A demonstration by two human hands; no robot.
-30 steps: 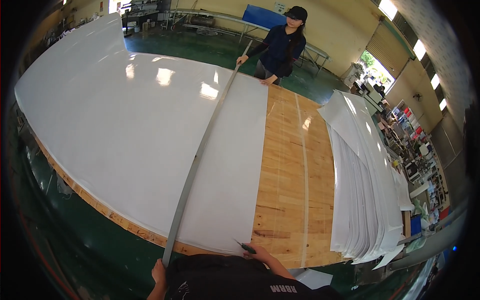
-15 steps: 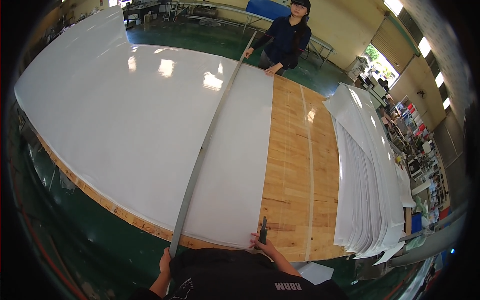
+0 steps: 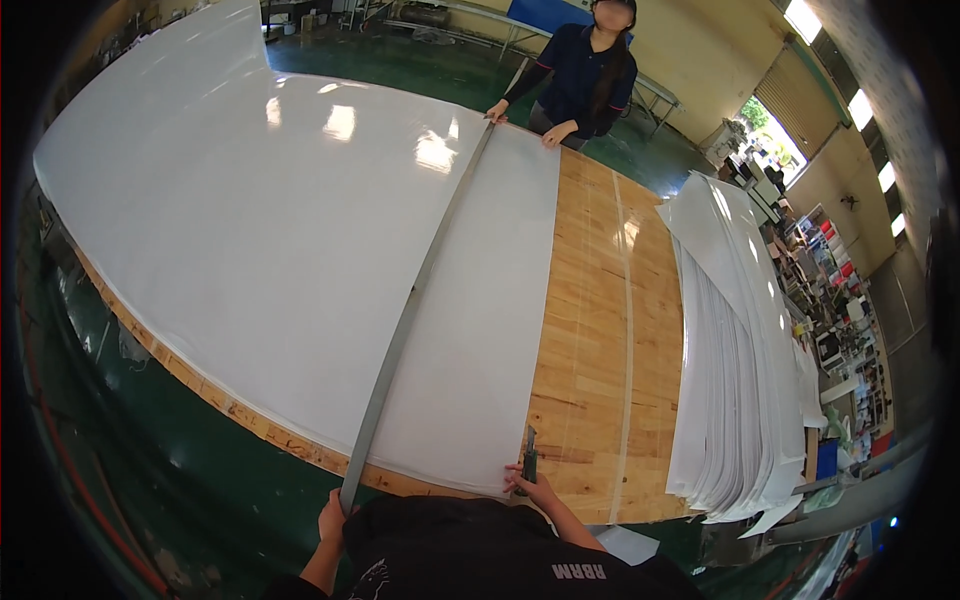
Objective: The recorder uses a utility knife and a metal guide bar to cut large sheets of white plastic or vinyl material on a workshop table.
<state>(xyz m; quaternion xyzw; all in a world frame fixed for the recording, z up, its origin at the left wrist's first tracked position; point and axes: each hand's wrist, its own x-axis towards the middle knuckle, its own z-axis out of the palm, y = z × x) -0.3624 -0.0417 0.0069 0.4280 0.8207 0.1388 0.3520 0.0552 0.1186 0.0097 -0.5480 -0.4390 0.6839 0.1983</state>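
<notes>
A long grey metal straightedge [image 3: 412, 290] lies across a large glossy white sheet [image 3: 250, 250]. Its near end is gripped by my left hand [image 3: 332, 516], closed around the bar at the table's front edge. A dark green utility knife [image 3: 530, 462] is in my right hand [image 3: 537, 488], its tip pointing away from me. That hand rests by the sheet's near right corner, some way right of the straightedge. Across the table, a co-worker's hand [image 3: 495, 112] holds the far part of the bar; the other hand [image 3: 558, 133] presses near the sheet's far right corner.
Bare wooden tabletop [image 3: 585, 330] with a pale lengthwise strip shows right of the sheet. A thick stack of white sheets [image 3: 725, 370] lies at the right end. The sheet curls upward at the far left [image 3: 225, 40]. Green floor [image 3: 180, 430] surrounds the table.
The whole view has shifted slightly to the right. The co-worker's hand on the straightedge has moved a little nearer along it. My hands keep the same holds.
</notes>
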